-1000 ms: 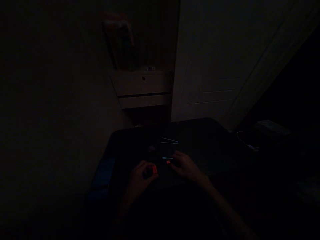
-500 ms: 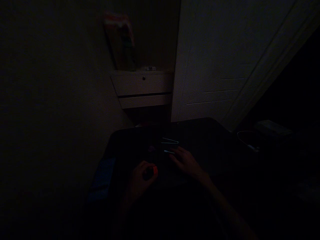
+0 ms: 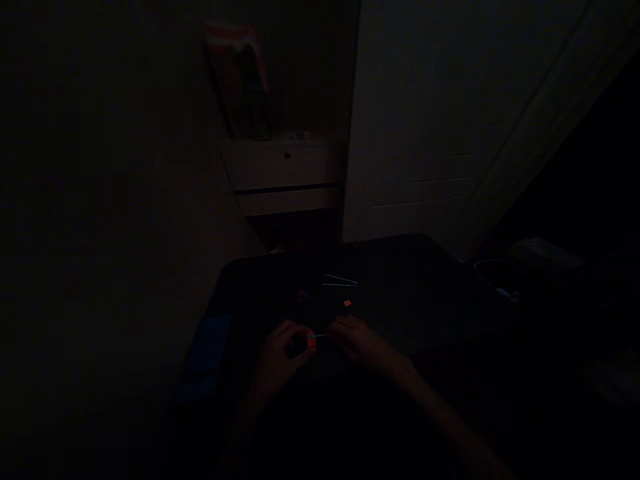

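The view is very dark. My left hand [image 3: 281, 353] pinches a small orange-red cube-like piece [image 3: 311, 343] between thumb and fingers. My right hand [image 3: 363, 339] is closed on a thin pale spatula-like stick [image 3: 321, 336]; its flat tip meets the piece, as far as the dark lets me see. A little beyond the right hand, a small orange square piece [image 3: 347, 303] lies on the black table [image 3: 400, 267]. Farther back are metal tweezers [image 3: 341, 281] with their arms spread.
A dim purple lump [image 3: 303, 297] lies left of the tweezers. A dark blue flat object [image 3: 205, 357] is at the table's left edge. Behind stand a drawer unit [image 3: 285, 170] and a pale panel [image 3: 415, 133]. A white cable [image 3: 483, 268] and a box [image 3: 545, 252] are at right.
My right hand let go of the small orange square piece, now lying on the table. The hand then came back toward the left hand, bringing the stick's tip to the held piece.
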### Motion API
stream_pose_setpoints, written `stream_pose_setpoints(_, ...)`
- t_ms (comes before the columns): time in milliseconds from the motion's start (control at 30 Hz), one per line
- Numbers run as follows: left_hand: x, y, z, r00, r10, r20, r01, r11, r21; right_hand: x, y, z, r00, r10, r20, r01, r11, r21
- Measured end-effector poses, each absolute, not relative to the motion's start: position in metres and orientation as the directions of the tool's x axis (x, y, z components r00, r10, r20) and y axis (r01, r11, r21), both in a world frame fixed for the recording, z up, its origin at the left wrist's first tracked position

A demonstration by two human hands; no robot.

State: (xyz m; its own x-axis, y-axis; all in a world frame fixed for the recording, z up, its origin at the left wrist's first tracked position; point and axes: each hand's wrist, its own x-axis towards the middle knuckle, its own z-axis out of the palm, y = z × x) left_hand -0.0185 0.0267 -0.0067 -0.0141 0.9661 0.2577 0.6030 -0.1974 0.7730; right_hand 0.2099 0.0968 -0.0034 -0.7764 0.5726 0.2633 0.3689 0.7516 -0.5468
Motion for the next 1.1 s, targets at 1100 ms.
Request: stream_pose_setpoints(1100, -0.0169, 0.0274, -0.0067, -0.024, 0.967, 0.254, 0.588, -0.192, 0.786, 0.2144, 0.0939, 0.0015, -0.822, 0.55, 0.15, 0.42, 0.762, -0.492)
